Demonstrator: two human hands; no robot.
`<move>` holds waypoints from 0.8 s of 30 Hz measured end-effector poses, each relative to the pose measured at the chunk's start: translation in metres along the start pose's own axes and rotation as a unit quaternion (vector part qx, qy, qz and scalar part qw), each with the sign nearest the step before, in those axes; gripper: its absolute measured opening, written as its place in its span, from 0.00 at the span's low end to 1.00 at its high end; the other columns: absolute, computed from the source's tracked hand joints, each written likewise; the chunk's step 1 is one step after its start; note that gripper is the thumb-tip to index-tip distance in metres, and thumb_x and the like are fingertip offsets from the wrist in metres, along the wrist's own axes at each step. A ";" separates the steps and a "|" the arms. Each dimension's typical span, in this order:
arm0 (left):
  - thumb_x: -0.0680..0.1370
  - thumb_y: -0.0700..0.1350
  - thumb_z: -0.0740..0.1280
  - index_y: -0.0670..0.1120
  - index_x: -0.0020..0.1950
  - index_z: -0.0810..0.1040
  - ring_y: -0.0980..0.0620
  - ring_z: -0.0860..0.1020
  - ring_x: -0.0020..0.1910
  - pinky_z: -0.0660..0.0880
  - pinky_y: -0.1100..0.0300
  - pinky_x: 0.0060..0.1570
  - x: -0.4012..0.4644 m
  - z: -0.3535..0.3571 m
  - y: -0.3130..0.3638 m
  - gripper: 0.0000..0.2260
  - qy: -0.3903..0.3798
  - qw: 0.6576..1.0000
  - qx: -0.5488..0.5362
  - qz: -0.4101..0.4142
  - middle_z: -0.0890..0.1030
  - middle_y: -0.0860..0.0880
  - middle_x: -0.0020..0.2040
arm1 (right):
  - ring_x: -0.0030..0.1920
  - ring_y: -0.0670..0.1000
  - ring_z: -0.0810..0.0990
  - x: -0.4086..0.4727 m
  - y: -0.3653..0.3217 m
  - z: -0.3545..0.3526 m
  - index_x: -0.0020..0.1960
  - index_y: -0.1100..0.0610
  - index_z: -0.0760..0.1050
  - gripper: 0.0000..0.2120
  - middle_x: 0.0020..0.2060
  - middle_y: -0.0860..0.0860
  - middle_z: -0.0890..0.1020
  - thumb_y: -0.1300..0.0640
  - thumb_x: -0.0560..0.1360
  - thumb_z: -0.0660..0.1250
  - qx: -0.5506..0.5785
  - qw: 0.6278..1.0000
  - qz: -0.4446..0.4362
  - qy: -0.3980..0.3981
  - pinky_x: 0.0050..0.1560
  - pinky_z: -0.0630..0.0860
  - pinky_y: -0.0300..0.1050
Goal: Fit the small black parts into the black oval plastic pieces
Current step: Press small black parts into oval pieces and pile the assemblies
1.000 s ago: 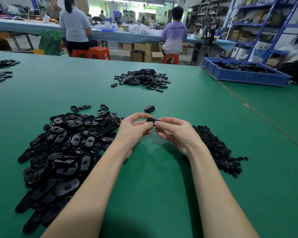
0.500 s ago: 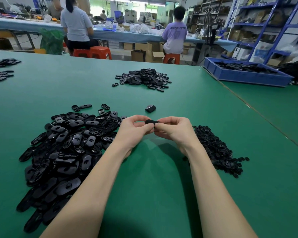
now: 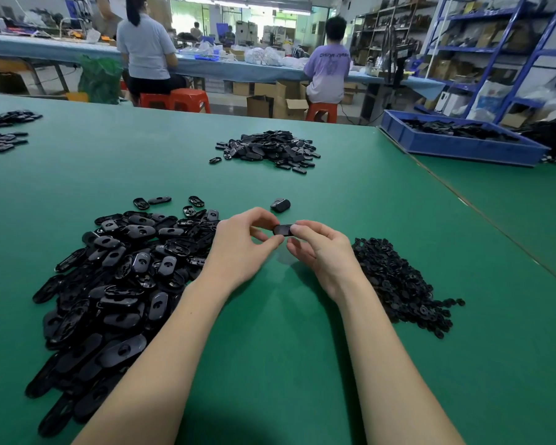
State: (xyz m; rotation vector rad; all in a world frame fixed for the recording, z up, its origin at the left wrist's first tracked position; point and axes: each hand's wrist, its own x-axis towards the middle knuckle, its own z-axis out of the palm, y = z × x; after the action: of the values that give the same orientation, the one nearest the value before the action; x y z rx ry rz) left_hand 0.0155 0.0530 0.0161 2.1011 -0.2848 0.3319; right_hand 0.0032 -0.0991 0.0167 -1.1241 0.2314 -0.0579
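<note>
- The left hand (image 3: 238,242) and right hand (image 3: 318,248) both pinch one oval piece (image 3: 283,229), raised slightly higher above the desk (image 3: 302,364) than before.
- The fit looks unfinished; small-part heap (image 3: 398,281) lies right, oval pile (image 3: 119,277) left.

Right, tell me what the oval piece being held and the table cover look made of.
Oval piece: looks like smooth moulded plastic, semi-gloss, with a soft sheen on its face. Table cover: a green matte mat, possibly rubber or vinyl; it shows only dull, diffuse reflections.
</note>
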 end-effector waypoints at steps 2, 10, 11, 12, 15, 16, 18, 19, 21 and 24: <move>0.71 0.53 0.77 0.56 0.48 0.82 0.59 0.80 0.43 0.75 0.60 0.47 0.004 0.001 -0.002 0.08 0.036 0.997 0.066 0.003 0.82 0.59 0.48 | 0.35 0.51 0.83 0.003 0.005 0.001 0.50 0.62 0.78 0.02 0.46 0.58 0.81 0.66 0.78 0.70 -0.009 0.999 -0.028 0.044 0.37 0.82 0.40; 0.74 0.54 0.74 0.55 0.50 0.81 0.49 0.75 0.59 0.66 0.57 0.44 0.063 0.040 0.003 0.08 0.105 0.969 0.221 -0.035 0.78 0.52 0.57 | 0.27 0.46 0.78 0.007 0.015 0.003 0.50 0.63 0.79 0.07 0.41 0.53 0.82 0.65 0.80 0.63 -0.042 0.989 -0.085 0.114 0.29 0.78 0.39; 0.74 0.54 0.74 0.55 0.50 0.82 0.48 0.75 0.60 0.66 0.57 0.45 0.070 0.045 0.001 0.08 0.093 0.968 0.228 -0.038 0.78 0.51 0.57 | 0.27 0.46 0.78 0.007 0.014 0.003 0.48 0.62 0.80 0.07 0.40 0.53 0.82 0.65 0.80 0.63 -0.045 0.989 -0.084 0.110 0.29 0.78 0.39; 0.74 0.54 0.74 0.55 0.51 0.82 0.48 0.74 0.60 0.66 0.57 0.46 0.075 0.049 -0.003 0.08 0.080 0.968 0.234 -0.043 0.78 0.51 0.57 | 0.27 0.46 0.78 0.007 0.014 0.002 0.47 0.62 0.80 0.07 0.39 0.52 0.82 0.65 0.80 0.63 -0.047 0.990 -0.082 0.106 0.29 0.77 0.39; 0.75 0.55 0.72 0.55 0.53 0.81 0.47 0.73 0.61 0.69 0.56 0.49 0.083 0.057 -0.014 0.09 0.055 0.963 0.258 -0.050 0.77 0.49 0.58 | 0.27 0.47 0.78 0.008 0.012 0.001 0.44 0.60 0.80 0.08 0.36 0.51 0.82 0.64 0.80 0.65 -0.048 0.992 -0.072 0.089 0.29 0.77 0.38; 0.75 0.56 0.72 0.54 0.54 0.80 0.46 0.73 0.61 0.70 0.55 0.50 0.084 0.059 -0.016 0.10 0.055 0.962 0.263 -0.047 0.77 0.49 0.58 | 0.27 0.46 0.78 0.009 0.012 0.001 0.44 0.60 0.80 0.08 0.36 0.51 0.82 0.64 0.80 0.65 -0.047 0.993 -0.068 0.084 0.29 0.77 0.38; 0.76 0.56 0.71 0.53 0.57 0.78 0.46 0.72 0.61 0.71 0.53 0.54 0.084 0.060 -0.016 0.13 0.056 0.961 0.267 -0.040 0.77 0.48 0.59 | 0.27 0.46 0.78 0.010 0.011 0.000 0.44 0.60 0.80 0.08 0.33 0.49 0.82 0.64 0.80 0.65 -0.041 0.994 -0.061 0.080 0.29 0.77 0.38; 0.75 0.56 0.71 0.53 0.59 0.77 0.45 0.72 0.61 0.70 0.53 0.56 0.082 0.059 -0.015 0.15 0.057 0.961 0.269 -0.036 0.77 0.48 0.59 | 0.26 0.46 0.78 0.010 0.011 0.000 0.43 0.60 0.80 0.08 0.32 0.48 0.83 0.64 0.80 0.65 -0.038 0.995 -0.059 0.078 0.29 0.77 0.38; 0.75 0.56 0.71 0.52 0.61 0.75 0.45 0.72 0.61 0.69 0.52 0.57 0.072 0.058 -0.008 0.17 0.062 0.961 0.267 -0.026 0.76 0.48 0.59 | 0.26 0.45 0.77 0.010 0.010 0.000 0.43 0.60 0.80 0.08 0.31 0.47 0.83 0.64 0.80 0.65 -0.039 0.995 -0.057 0.071 0.29 0.77 0.37; 0.75 0.54 0.70 0.52 0.62 0.75 0.46 0.71 0.62 0.70 0.52 0.59 0.048 0.052 0.002 0.17 0.059 0.969 0.240 -0.008 0.76 0.49 0.59 | 0.26 0.45 0.77 0.010 0.010 0.000 0.42 0.59 0.80 0.09 0.31 0.47 0.83 0.64 0.79 0.65 -0.043 0.995 -0.058 0.064 0.29 0.77 0.37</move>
State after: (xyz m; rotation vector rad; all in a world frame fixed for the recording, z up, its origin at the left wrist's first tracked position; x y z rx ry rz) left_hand 0.0664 0.0045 0.0082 2.5443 -0.1208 0.5588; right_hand 0.0117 -0.0967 0.0062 -1.2208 0.2852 -0.2253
